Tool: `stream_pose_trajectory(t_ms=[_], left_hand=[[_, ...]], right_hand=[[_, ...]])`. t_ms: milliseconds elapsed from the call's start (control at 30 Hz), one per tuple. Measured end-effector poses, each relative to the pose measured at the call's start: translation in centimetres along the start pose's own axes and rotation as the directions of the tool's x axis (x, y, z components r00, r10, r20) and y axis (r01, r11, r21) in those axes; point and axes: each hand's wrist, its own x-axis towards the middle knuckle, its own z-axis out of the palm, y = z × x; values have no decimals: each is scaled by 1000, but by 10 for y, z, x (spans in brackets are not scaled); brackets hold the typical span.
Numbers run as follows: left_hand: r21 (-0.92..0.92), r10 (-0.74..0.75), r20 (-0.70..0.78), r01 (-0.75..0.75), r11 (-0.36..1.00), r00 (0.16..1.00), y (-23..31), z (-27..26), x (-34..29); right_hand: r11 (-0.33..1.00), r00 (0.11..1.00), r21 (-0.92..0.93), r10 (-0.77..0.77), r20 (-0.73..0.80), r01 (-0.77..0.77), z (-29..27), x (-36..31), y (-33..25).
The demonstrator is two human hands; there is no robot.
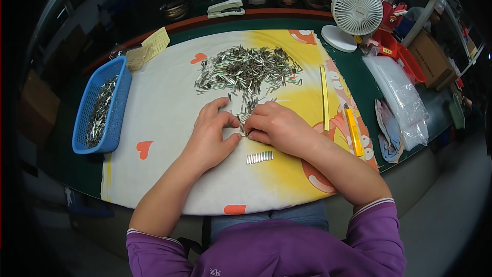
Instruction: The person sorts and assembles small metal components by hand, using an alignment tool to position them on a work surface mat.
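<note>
A heap of small, thin metal pins lies on the far middle of a cloth printed with hearts, and a narrow trail runs from it toward me. My left hand rests on the cloth left of this trail, fingers bent but apart, its thumb and forefinger beside the pins. Opposite it, my right hand has its fingers curled together over several pins at the trail's near end; its fingertips partly cover them. Just nearer to me is a neat row of pins, laid side by side and touched by neither hand.
A blue basket holding more pins stands at the left. On the right lie a yellow strip, a yellow cutter knife, clear plastic bags and a crumpled cloth. A white fan and a stapler are at the back.
</note>
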Motion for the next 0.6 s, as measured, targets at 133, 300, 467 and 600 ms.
stream_pose_trajectory(t_ms=[133, 300, 467, 600], left_hand=[[-31, -9, 25, 10, 999, 1000, 0, -3, 0], [-22, -10, 46, 11, 1000, 999, 2, -4, 0], [13, 7, 55, -8, 1000, 998, 6, -6, 0], [76, 93, 14, -94, 993, 996, 3, -3, -1]], right_hand=[[997, 999, -59, -49, -7, 48, -1, -1, 1], [998, 999, -63, -29, 19, 30, -2, -1, -1], [997, 999, -79, -2, 41, 5, -6, -1, -4], [999, 993, -40, -23, 119, 28, -9, -3, -2]])
